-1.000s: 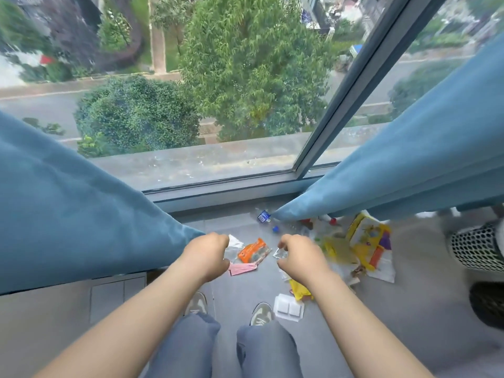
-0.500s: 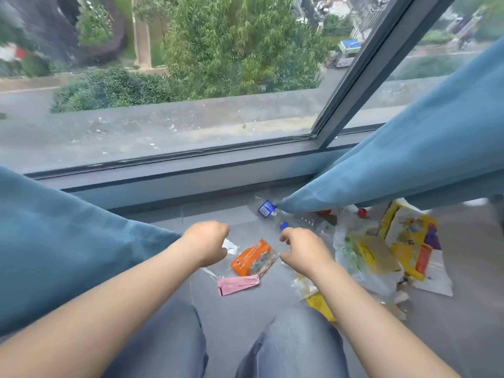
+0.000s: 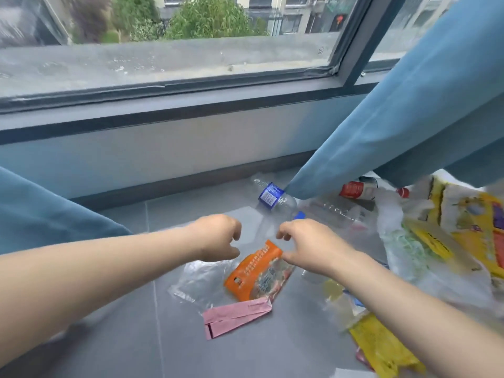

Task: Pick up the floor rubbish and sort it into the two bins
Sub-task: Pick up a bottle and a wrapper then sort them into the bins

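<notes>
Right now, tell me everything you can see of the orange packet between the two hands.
The orange packet looks like a crinkled plastic snack wrapper, orange with rows of small white print and a mottled, paler panel on its right side. It lies flat and diagonal on the grey floor, top end toward the window. Clear film lies at its left edge, and its lower end meets a folded pink paper. The right hand has its thumb at the top corner, but contact is unclear. The left hand is not touching it.
</notes>
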Action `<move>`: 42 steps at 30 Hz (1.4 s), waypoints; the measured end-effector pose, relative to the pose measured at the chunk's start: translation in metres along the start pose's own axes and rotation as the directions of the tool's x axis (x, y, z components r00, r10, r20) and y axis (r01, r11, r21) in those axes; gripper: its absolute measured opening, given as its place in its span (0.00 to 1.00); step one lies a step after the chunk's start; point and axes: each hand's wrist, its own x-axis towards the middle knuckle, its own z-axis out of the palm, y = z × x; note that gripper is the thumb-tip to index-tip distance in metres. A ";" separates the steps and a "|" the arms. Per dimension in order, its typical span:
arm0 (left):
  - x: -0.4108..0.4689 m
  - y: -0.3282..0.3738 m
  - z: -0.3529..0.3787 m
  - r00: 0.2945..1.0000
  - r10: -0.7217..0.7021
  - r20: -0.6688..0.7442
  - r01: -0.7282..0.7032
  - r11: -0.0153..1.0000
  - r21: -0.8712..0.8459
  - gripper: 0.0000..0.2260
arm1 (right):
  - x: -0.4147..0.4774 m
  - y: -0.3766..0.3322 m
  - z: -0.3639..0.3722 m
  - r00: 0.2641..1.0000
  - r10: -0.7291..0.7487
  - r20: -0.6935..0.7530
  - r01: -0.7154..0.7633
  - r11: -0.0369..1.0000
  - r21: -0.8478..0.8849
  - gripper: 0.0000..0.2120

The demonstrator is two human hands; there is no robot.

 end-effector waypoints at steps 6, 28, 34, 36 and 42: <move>0.015 0.009 0.039 0.998 0.050 -0.044 -0.048 0.998 0.048 0.16 | -0.027 0.014 0.022 0.975 0.101 -0.198 -0.076 0.988 0.131 0.16; 0.049 0.028 0.046 0.984 -0.042 -0.175 0.012 0.986 -0.167 0.10 | -0.040 0.019 0.032 0.970 0.195 -0.142 -0.176 0.975 0.135 0.17; 0.024 0.012 0.027 0.961 -0.178 -0.213 0.055 0.874 -0.483 0.10 | -0.053 0.023 0.029 0.963 0.208 -0.172 -0.184 0.972 0.146 0.17; 0.016 0.009 0.021 0.946 -0.221 -0.237 0.052 0.825 -0.563 0.08 | -0.057 0.022 0.027 0.961 0.211 -0.181 -0.186 0.972 0.143 0.17; -0.008 0.001 -0.003 0.945 -0.279 -0.170 -0.026 0.454 -0.891 0.08 | -0.065 0.017 0.022 0.961 0.203 -0.187 -0.179 0.974 0.141 0.17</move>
